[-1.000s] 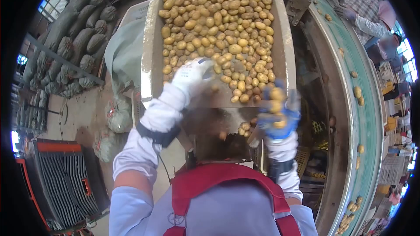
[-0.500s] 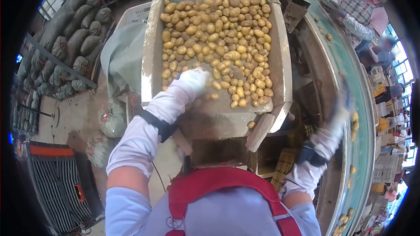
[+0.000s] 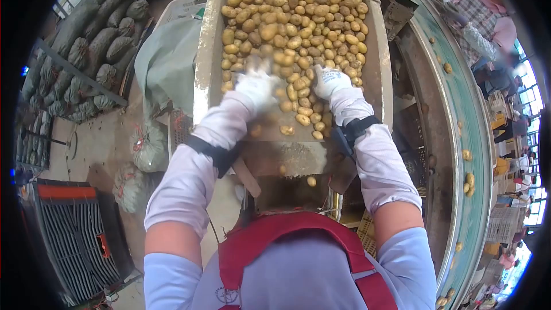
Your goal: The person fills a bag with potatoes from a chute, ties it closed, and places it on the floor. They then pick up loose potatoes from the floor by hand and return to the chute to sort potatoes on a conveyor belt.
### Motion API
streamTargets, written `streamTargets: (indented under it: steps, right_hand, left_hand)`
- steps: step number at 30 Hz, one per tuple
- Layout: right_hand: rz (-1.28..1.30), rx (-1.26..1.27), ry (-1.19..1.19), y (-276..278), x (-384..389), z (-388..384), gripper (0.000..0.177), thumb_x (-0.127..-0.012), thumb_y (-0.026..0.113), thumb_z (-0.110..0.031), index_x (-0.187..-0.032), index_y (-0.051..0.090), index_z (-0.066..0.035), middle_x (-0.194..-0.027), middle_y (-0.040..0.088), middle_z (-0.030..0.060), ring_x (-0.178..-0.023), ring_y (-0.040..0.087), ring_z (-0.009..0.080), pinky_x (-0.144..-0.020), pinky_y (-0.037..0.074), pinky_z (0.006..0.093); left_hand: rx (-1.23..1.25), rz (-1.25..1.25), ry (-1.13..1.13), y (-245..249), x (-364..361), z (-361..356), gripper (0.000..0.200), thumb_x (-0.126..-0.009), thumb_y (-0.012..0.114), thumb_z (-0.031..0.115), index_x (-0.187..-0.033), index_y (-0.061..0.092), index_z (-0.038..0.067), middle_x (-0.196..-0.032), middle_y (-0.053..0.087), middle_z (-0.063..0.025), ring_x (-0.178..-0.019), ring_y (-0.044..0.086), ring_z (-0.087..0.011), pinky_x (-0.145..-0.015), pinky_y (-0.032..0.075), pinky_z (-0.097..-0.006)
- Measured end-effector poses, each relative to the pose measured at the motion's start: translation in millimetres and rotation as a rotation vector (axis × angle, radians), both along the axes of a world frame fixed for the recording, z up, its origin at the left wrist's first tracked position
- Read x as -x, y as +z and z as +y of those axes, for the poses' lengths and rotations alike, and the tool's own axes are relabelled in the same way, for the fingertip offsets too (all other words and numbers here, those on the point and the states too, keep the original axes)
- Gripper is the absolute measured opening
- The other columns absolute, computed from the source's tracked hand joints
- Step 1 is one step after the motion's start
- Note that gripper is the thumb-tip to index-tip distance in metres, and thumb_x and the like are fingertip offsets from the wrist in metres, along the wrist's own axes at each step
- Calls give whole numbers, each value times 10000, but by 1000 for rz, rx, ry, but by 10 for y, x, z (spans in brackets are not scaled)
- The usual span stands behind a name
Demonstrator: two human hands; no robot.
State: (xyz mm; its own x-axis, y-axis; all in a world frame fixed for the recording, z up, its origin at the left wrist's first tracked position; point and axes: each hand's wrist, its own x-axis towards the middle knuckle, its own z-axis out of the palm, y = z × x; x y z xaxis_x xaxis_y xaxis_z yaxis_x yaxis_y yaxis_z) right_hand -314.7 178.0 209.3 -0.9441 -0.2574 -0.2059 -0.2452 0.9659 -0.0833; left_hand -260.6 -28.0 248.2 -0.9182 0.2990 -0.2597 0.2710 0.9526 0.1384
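Floor on the left side of view carries stacked filled sacks (image 3: 103,46); down the right side I log a green belt (image 3: 459,109) with scattered potatoes. Centre: tray (image 3: 203,74) with raised side walls, its potatoes (image 3: 304,34) packed densely across the middle and far part, sparser toward the near edge. Left hand (image 3: 256,87), white-gloved, is motion-blurred at the pile's near left; fingers reach in among the potatoes, but I cannot tell how far open it is or whether it grips one. Right hand (image 3: 332,80), also white-gloved, has its fingers bent down onto potatoes at the pile's near right; grip or plain contact, I cannot tell. Edges: near lip is mostly bare at centre, one potato (image 3: 287,130) lying just inside it. Open room: bare tray surface between the right forearm and right wall (image 3: 381,74); less between left wrist and left wall.
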Motion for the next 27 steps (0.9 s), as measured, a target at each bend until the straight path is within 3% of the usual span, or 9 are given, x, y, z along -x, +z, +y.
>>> streamTargets:
  steps: [7, 9, 11, 13, 17, 21, 24, 26, 27]
  right_hand:
    - [54, 356, 93, 117, -834, 503, 363, -860, 575, -220, -1205, 532, -114, -1115, 589, 163, -1036, 585, 332, -885, 482, 370]
    - [232, 798, -99, 287, -1209, 642, 406, -874, 580, -151, -1267, 501, -84, -1084, 598, 142, -999, 604, 300, -847, 496, 350]
    - [-188, 1822, -475, 301, -1570, 594, 389, -924, 546, -92, -1302, 470, -40, -1101, 591, 100, -935, 613, 222, -818, 526, 385]
    - [-496, 2388, -651, 288, -1844, 444, 418, -952, 522, -200, -1321, 431, -26, -1118, 579, 137, -936, 608, 249, -791, 551, 369]
    - [-1034, 2782, -496, 221, -2073, 1011, 413, -941, 524, -300, -1245, 534, -21, -1179, 568, 178, -967, 589, 267, -689, 552, 342]
    - [-114, 2696, -258, 788, -2166, 2395, 522, -923, 541, -254, -1335, 414, 40, -1296, 480, 217, -1035, 552, 259, -759, 528, 348]
    - [418, 3340, -467, 987, -2247, 2830, 667, -895, 577, -258, -1414, 290, 48, -1413, 368, 223, -1211, 468, 311, -861, 493, 407]
    - [339, 2973, 0, 596, -2295, 3015, 731, -868, 598, -251, -1443, 246, 33, -1492, 251, 235, -1339, 335, 370, -988, 417, 481]
    - [-639, 3012, 512, 650, -2135, 2524, 696, -882, 558, -261, -1439, 258, 29, -1489, 256, 244, -1374, 278, 381, -1088, 295, 524]
  left_hand:
    - [-150, -81, -209, -118, -766, 27, 416, -807, 676, 275, -1180, 552, 141, -1340, 465, -107, -1269, 422, -337, -1058, 311, -507]
    - [-414, 176, -110, -192, -828, -27, 420, -750, 731, 245, -1120, 590, 102, -1265, 548, -135, -1155, 523, -349, -1010, 389, -424]
    - [-556, 265, -41, 27, -933, 292, 435, -718, 758, 246, -1094, 600, 95, -1242, 564, -150, -1152, 530, -356, -998, 396, -460]
    - [-559, 329, -271, 150, -1081, 687, 503, -693, 775, 265, -1130, 591, 98, -1256, 549, -162, -1169, 509, -378, -1009, 380, -481]
    - [-650, 245, -402, 305, -983, 775, 743, -673, 798, 334, -1307, 492, 97, -1346, 473, -192, -1295, 412, -359, -1078, 312, -483]
    - [-112, 304, 135, 217, -494, 24, 863, -701, 774, 456, -1394, 397, 106, -1432, 343, -256, -1325, 349, -391, -1092, 311, -432]
    - [82, 11, 204, -52, -381, -93, 1000, -678, 748, 565, -1470, 260, 197, -1506, 199, -257, -1369, 229, -460, -1107, 272, -486]
    - [114, -39, 151, -84, -544, 91, 999, -695, 715, 606, -1477, 239, 208, -1506, 207, -248, -1348, 211, -525, -1099, 275, -513]
    - [125, -66, 67, -24, -614, 146, 979, -717, 710, 579, -1482, 216, 221, -1500, 228, -243, -1358, 222, -497, -1090, 291, -515]
